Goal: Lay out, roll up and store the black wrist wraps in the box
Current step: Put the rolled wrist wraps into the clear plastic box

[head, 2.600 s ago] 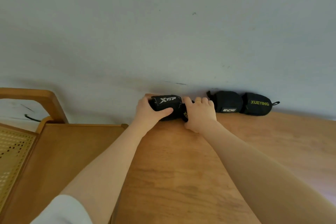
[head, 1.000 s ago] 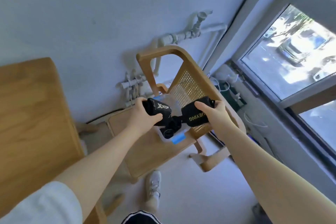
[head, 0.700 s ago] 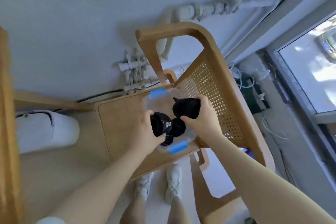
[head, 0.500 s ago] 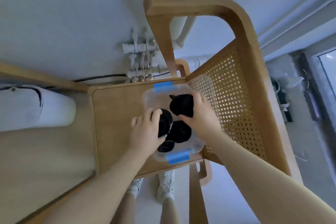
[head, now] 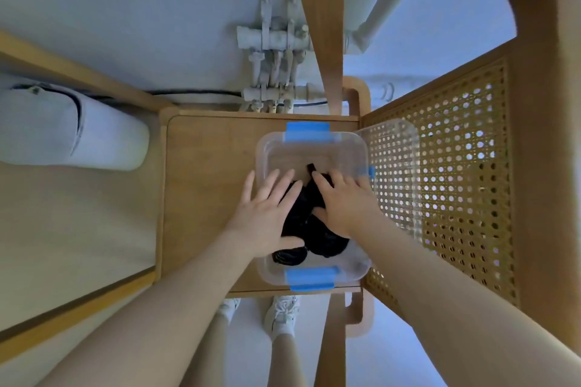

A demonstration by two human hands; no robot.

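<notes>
Both hands are down in the box (head: 263,154), pressing on the wraps (head: 314,229). The left hand (head: 267,210) lies flat with straight, spread fingers, its palm on the left side of the black bundle and its little finger out over the box's left wall. The right hand (head: 342,204) rests on the right side of the bundle, fingers extended and only slightly bent; I judge it to be pressing rather than gripping, though its fingertips dip out of sight among the cloth.

The wraps are already rolled and sit inside the clear box, which stands on the seat (head: 204,185) of a wooden chair, close to the cane back (head: 456,185). They fill the near half of the box; the far half shows bare bottom. So laying out and rolling look done, and the storing is nearly done as well (how many rolls are in there I cannot count under the hands). What seems left is to settle them and close the box: the lid (head: 393,160) leans against the cane back just to the right, and the blue clips (head: 309,278) at the near and far ends stand undone.

As for direction, the black mass runs lengthwise from the far middle of the box toward the near edge. One roll at the near left lies more crosswise, showing its spiral end toward the near-left corner. A short black tab sticks out at the far end, pointing away from the person.
</notes>
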